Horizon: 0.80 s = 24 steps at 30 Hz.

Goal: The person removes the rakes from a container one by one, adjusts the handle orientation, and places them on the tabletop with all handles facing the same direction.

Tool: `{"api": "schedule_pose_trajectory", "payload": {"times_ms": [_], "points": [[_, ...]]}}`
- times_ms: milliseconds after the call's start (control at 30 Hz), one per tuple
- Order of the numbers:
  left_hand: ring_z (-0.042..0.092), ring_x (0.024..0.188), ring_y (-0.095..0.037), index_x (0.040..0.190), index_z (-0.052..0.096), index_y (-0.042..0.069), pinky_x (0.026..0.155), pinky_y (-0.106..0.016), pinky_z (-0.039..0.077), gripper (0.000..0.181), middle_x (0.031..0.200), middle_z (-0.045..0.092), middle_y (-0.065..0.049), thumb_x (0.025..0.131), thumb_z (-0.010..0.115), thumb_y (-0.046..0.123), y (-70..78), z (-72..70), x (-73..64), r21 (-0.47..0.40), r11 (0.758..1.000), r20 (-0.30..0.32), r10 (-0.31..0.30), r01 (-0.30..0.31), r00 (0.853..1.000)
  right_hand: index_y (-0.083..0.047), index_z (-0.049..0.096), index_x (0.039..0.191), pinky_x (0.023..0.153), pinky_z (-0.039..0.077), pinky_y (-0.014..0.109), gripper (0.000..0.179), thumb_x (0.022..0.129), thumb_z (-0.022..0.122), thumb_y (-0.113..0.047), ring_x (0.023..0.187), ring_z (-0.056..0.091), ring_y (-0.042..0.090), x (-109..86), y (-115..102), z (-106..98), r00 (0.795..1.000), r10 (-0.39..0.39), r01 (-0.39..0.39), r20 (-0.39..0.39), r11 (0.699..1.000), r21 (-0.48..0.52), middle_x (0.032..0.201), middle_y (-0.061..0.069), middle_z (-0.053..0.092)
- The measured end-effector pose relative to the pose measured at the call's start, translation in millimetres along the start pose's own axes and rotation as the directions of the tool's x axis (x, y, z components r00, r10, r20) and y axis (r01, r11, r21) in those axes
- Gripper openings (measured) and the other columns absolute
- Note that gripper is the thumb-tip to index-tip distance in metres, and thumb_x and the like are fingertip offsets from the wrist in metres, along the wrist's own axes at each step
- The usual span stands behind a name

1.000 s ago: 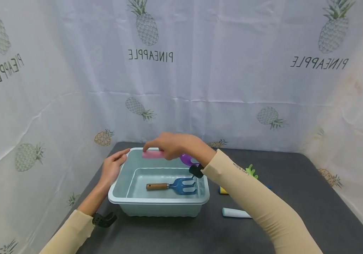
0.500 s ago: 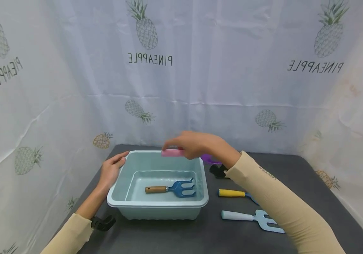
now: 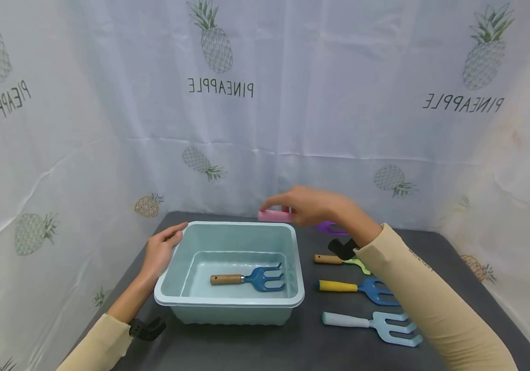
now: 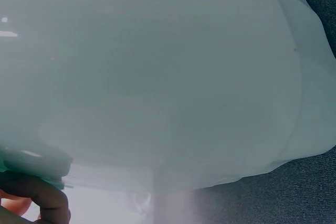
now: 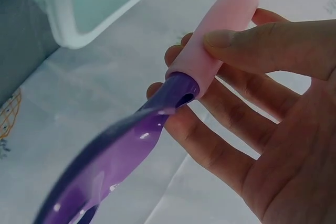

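Note:
My right hand [image 3: 313,204] holds a garden hand fork by its pink handle [image 3: 274,216], above the table just past the basin's far right corner. In the right wrist view thumb and fingers pinch the handle, and the fork's purple head [image 5: 113,156] points to lower left, its end cut off by the frame. My left hand [image 3: 159,252] grips the left rim of a pale green plastic basin [image 3: 228,301], with curled fingers [image 4: 50,200] showing at the rim in the left wrist view. Inside the basin lies a blue hand fork [image 3: 261,279] with a wooden handle [image 3: 226,279].
Right of the basin, several garden tools lie in a column on the dark table [image 3: 302,345]: a green-headed one with wooden handle [image 3: 328,259], a blue fork with yellow handle [image 3: 337,286], and a pale blue fork [image 3: 346,320]. A pineapple-print curtain [image 3: 265,118] stands behind.
My right hand has moved right with the pink-handled fork, from over the basin to past its far right corner. The tools on the right have come into view. The left hand stays at the rim.

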<state>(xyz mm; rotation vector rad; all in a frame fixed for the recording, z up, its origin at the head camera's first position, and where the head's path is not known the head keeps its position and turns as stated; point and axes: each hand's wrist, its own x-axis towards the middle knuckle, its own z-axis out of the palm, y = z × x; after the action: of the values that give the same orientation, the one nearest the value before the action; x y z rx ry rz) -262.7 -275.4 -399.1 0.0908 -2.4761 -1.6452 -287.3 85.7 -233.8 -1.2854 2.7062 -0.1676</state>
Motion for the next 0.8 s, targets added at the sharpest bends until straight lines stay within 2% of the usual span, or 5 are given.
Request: {"api": "schedule_pose_trajectory", "payload": {"times_ms": [167, 300, 567, 800], "points": [[0.056, 0.134, -0.029, 0.151, 0.055, 0.013, 0.083, -0.010, 0.046, 0.043, 0.152, 0.056, -0.014, 0.111, 0.047, 0.028, -0.5, -0.4, -1.5, 0.010, 1.000, 0.001, -0.006, 0.006, 1.000, -0.033, 0.061, 0.143, 0.071, 0.058, 0.028, 0.074, 0.086, 0.057, 0.014, 0.101, 0.068, 0.023, -13.4, 11.9, 2.5, 0.997, 0.073, -0.073, -0.003, 0.997, 0.002, 0.125, 0.004, 0.072], [0.056, 0.134, -0.029, 0.150, 0.056, 0.014, 0.083, -0.010, 0.046, 0.043, 0.153, 0.056, -0.014, 0.111, 0.048, 0.029, -0.6, 0.4, -0.6, -0.002, 1.000, 0.001, -0.013, 0.013, 1.000, -0.030, 0.063, 0.141, 0.074, 0.060, 0.032, 0.071, 0.086, 0.054, 0.015, 0.101, 0.069, 0.024, -24.9, 22.6, 5.4, 0.996, 0.085, -0.085, -0.012, 0.996, -0.010, 0.128, 0.004, 0.072], [0.055, 0.135, -0.029, 0.151, 0.055, 0.014, 0.082, -0.010, 0.046, 0.043, 0.154, 0.055, -0.014, 0.111, 0.047, 0.028, 1.7, 0.7, -2.2, 0.003, 1.000, 0.001, -0.013, 0.013, 1.000, -0.027, 0.065, 0.139, 0.080, 0.061, 0.038, 0.064, 0.090, 0.054, 0.012, 0.098, 0.069, 0.023, -46.8, 42.5, 9.3, 0.991, 0.129, -0.130, -0.024, 0.991, -0.020, 0.118, 0.005, 0.073], [0.056, 0.133, -0.029, 0.151, 0.054, 0.014, 0.082, -0.012, 0.047, 0.043, 0.153, 0.055, -0.015, 0.111, 0.046, 0.029, 1.1, 0.7, -3.9, 0.007, 1.000, 0.009, -0.011, 0.011, 1.000, -0.022, 0.066, 0.136, 0.084, 0.060, 0.042, 0.063, 0.087, 0.052, 0.015, 0.097, 0.069, 0.023, -66.0, 58.2, 10.4, 0.986, 0.165, -0.166, -0.022, 0.986, -0.008, 0.116, 0.006, 0.073]]}}
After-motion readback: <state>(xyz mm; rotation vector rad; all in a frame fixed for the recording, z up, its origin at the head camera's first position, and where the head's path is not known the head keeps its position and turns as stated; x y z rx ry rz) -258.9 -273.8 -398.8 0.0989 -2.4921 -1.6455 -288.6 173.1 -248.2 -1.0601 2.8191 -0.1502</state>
